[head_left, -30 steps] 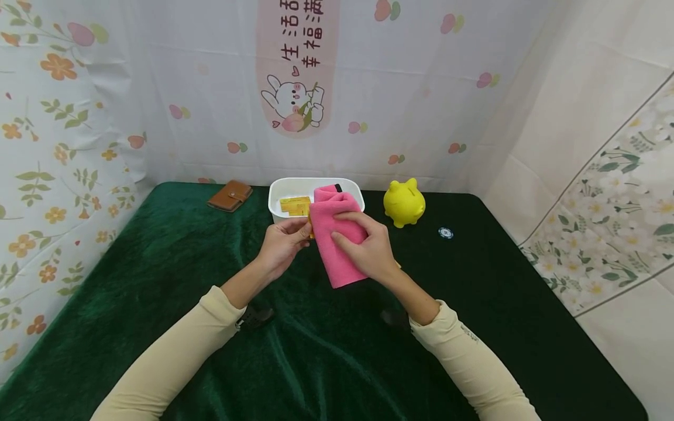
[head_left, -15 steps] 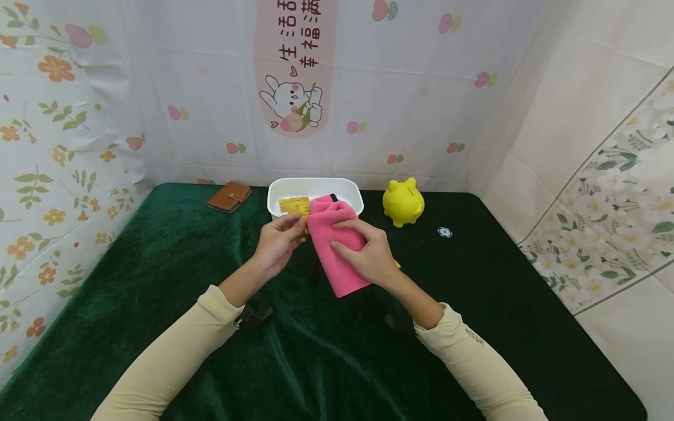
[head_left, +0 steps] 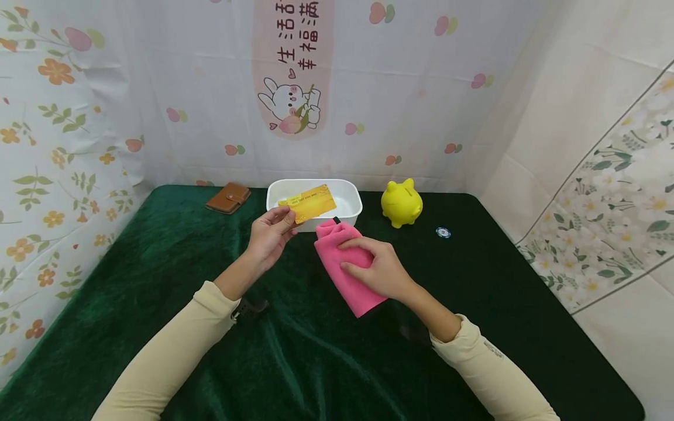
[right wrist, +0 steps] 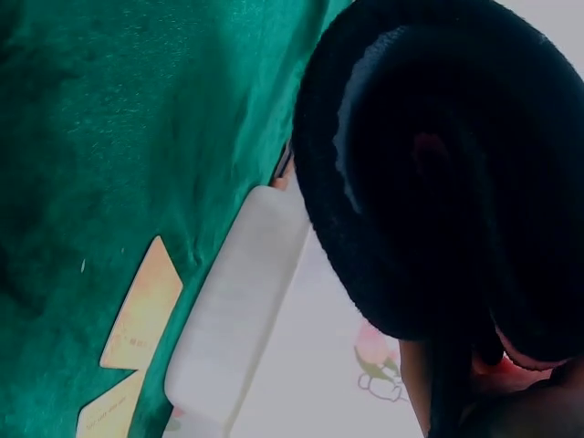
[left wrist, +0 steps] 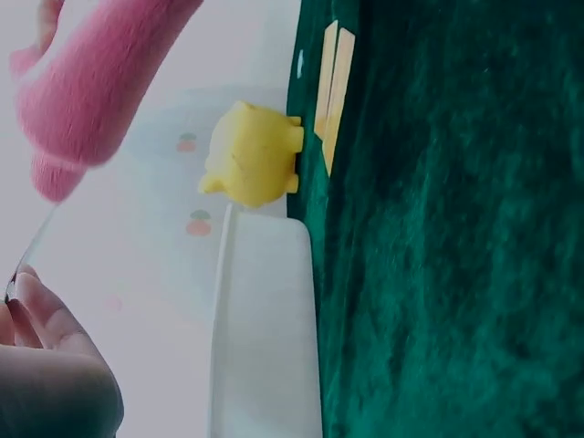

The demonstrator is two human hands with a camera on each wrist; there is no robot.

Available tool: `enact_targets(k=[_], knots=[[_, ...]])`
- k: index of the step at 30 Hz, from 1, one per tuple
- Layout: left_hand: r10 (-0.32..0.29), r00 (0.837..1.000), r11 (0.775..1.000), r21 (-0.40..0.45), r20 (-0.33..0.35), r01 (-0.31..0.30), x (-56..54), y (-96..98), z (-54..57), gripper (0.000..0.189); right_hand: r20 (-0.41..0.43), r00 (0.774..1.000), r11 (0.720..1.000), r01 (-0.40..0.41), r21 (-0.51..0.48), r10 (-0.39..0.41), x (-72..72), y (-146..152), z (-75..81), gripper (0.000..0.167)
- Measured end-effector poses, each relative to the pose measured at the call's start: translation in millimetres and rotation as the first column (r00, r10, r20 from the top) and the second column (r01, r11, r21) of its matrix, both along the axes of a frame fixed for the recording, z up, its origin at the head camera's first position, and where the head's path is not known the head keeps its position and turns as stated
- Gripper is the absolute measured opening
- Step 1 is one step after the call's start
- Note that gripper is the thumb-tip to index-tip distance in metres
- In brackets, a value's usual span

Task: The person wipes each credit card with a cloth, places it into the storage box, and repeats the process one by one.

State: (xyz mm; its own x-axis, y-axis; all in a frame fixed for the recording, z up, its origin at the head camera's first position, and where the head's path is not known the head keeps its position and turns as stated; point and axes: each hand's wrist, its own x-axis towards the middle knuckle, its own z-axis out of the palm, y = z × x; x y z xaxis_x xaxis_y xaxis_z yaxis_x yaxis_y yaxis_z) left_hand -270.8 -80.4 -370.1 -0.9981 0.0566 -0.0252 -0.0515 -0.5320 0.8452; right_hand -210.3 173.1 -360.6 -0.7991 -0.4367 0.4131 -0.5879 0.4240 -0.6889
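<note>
My left hand [head_left: 270,237] pinches a yellow card [head_left: 314,203] by its lower left corner, up in front of the white tub. In the left wrist view the card shows edge-on between thumb and fingers. My right hand [head_left: 380,266] grips a folded pink cloth [head_left: 354,293], thumb and fingers on its near face. The cloth's folded end [right wrist: 365,119] looks dark and fills much of the right wrist view. Card and cloth are apart. Another yellow card shows partly in the tub, mostly covered by the held one.
The white tub [head_left: 342,222] stands at the table's back. A brown wallet [head_left: 228,198] lies left of it, a yellow piggy bank [head_left: 402,203] right, with a blue-and-white poker chip [head_left: 443,233] beyond. Two cards [right wrist: 141,315] lie on the green tablecloth [head_left: 447,321], hidden in the head view.
The card has come out from behind the pink cloth and now shows whole in my left hand. My right hand has drawn the cloth down, nearer and a little right.
</note>
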Motion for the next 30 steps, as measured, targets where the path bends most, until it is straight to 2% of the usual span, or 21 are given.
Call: enact_targets(k=[3, 7, 10, 14, 21, 26, 30], knots=[[0.009, 1.000, 1.000, 0.006, 0.015, -0.009, -4.3, -2.2, 0.1, 0.005, 0.014, 1.000, 1.000, 0.020, 0.008, -0.020, 1.4, 6, -0.6, 0.032], [0.022, 0.999, 1.000, 0.006, 0.038, -0.022, -10.9, -3.6, -1.1, 0.008, 0.097, 0.994, 0.999, 0.047, -0.027, -0.045, 3.7, 13, 0.8, 0.032], [0.040, 0.998, 0.999, 0.010, 0.049, -0.040, -16.7, -4.9, -2.5, 0.010, 0.140, 0.990, 0.998, 0.039, -0.055, -0.031, 6.2, 15, 4.9, 0.032], [0.063, 0.996, 0.998, 0.016, 0.066, -0.065, -23.9, -6.1, -5.0, 0.013, 0.127, 0.992, 0.997, 0.031, -0.065, -0.022, 8.6, 17, 11.8, 0.031], [0.072, 0.995, 0.997, -0.005, 0.070, -0.072, -34.0, -6.4, -6.8, 0.014, 0.123, 0.990, 0.995, 0.071, -0.074, -0.062, 8.4, 26, 15.6, 0.031], [0.035, 0.996, 0.999, -0.003, 0.084, -0.035, -38.1, -8.6, -9.3, 0.009, 0.121, 0.990, 0.992, 0.086, -0.095, -0.074, 7.5, 34, 17.1, 0.031], [-0.002, 0.993, 0.998, -0.057, 0.122, 0.009, -39.8, -11.4, -12.7, 0.008, 0.127, 0.988, 0.990, 0.099, -0.101, -0.086, 7.8, 40, 16.8, 0.032]])
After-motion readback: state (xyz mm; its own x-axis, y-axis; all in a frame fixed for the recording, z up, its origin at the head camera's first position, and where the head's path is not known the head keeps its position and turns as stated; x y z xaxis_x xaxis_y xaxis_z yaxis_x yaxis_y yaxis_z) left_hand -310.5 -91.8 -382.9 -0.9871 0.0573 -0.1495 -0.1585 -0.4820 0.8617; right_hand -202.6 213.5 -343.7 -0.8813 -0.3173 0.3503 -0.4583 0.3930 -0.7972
